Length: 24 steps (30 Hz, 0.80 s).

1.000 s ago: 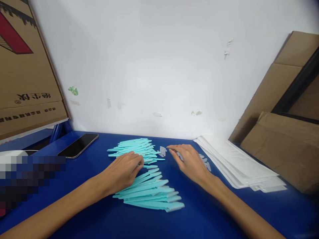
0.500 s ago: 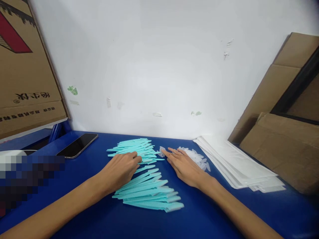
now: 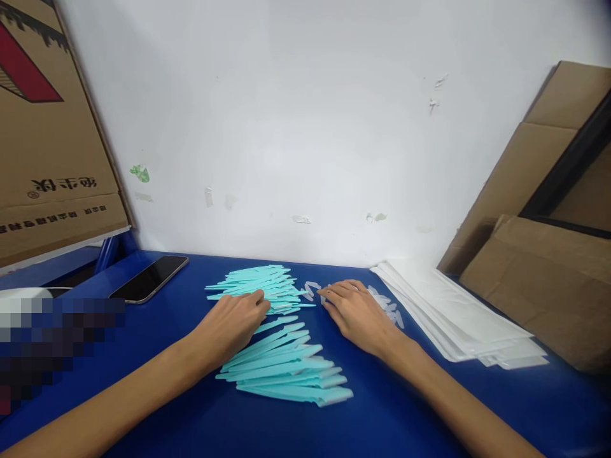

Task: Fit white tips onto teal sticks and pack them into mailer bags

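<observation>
Several thin turquoise pieces lie in a back pile (image 3: pixel 260 278) and a fanned front row (image 3: pixel 291 369) on the blue table. My left hand (image 3: pixel 238 321) rests at the left of these, its fingers curled together at the pile's front edge; what they pinch, if anything, is hidden. My right hand (image 3: pixel 356 318) is over small translucent white pieces (image 3: pixel 391 310), its fingers bent and a little apart, nothing visibly gripped. A couple of loose translucent pieces (image 3: pixel 311 289) lie left of its fingertips, beside the turquoise pile.
A phone (image 3: pixel 153 278) lies at the left. White flat sheets or bags (image 3: pixel 458 318) are stacked at the right. Cardboard boxes stand at the far left (image 3: pixel 57 140) and right (image 3: pixel 539 286). A white wall (image 3: pixel 286 127) rises behind the table.
My right hand has drawn slightly right, its fingers more bent, uncovering some translucent pieces near its fingertips. My left hand has barely moved.
</observation>
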Each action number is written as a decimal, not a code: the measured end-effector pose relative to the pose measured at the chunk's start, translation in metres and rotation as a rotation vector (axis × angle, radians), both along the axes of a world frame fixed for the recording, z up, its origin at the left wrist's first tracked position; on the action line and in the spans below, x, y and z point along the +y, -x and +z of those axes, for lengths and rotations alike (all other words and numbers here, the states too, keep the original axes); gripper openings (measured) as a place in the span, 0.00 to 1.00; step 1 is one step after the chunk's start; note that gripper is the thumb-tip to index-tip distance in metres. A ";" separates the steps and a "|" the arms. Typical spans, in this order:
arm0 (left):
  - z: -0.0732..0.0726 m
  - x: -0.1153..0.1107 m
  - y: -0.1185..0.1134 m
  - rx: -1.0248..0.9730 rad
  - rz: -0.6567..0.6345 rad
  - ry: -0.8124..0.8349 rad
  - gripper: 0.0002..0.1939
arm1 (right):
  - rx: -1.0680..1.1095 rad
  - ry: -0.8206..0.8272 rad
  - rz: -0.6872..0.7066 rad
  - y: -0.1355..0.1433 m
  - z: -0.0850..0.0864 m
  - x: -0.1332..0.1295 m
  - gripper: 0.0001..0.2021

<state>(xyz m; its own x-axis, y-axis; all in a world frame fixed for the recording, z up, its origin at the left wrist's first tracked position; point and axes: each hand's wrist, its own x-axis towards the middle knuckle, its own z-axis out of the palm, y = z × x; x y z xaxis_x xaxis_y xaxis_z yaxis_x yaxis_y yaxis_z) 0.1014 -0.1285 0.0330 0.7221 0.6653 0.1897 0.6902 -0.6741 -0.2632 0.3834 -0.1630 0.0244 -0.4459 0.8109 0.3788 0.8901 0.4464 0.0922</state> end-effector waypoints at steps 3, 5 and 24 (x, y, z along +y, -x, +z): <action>0.001 -0.002 0.000 0.009 0.012 -0.013 0.09 | 0.001 0.012 0.012 -0.002 -0.004 0.001 0.16; 0.002 -0.003 0.000 0.009 0.029 -0.026 0.07 | -0.004 0.027 0.020 -0.002 -0.005 0.002 0.14; 0.000 0.002 0.001 0.035 0.103 -0.043 0.05 | -0.051 0.102 -0.036 0.001 0.002 0.001 0.15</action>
